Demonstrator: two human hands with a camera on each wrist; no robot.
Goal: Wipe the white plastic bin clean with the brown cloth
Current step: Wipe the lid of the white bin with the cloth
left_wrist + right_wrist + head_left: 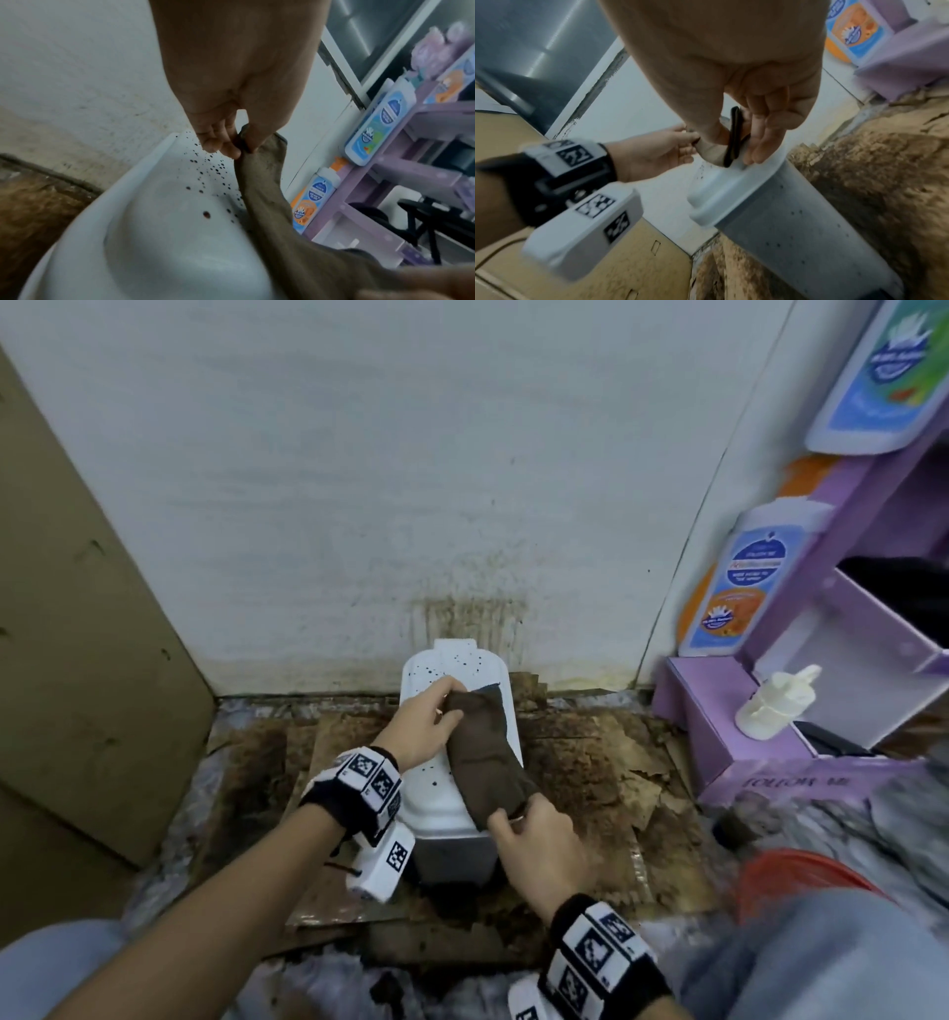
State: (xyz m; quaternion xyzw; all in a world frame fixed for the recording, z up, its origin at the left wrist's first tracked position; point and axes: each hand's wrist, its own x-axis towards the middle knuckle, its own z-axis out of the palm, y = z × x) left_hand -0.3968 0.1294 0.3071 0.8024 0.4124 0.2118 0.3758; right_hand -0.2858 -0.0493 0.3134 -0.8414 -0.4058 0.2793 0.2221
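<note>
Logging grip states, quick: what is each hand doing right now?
Left hand: pinching the far end of the brown cloth.
Right hand: pinching the cloth's near end.

Right hand pinching dark folded brown cloth edge between thumb and fingers, just above speckled white plastic bin lid. Left hand beyond, holding cloth's far end; brown stained cardboard below-right.

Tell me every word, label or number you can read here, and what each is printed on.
"FOLLOW ME", seen upside down: front of the purple display stand.
Blue-and-orange bottle cutout: printed lines too blurred to read.
Upper blue bottle cutout: logo text too blurred to read.
Wristband tags: black-and-white patterns only, no words.
</note>
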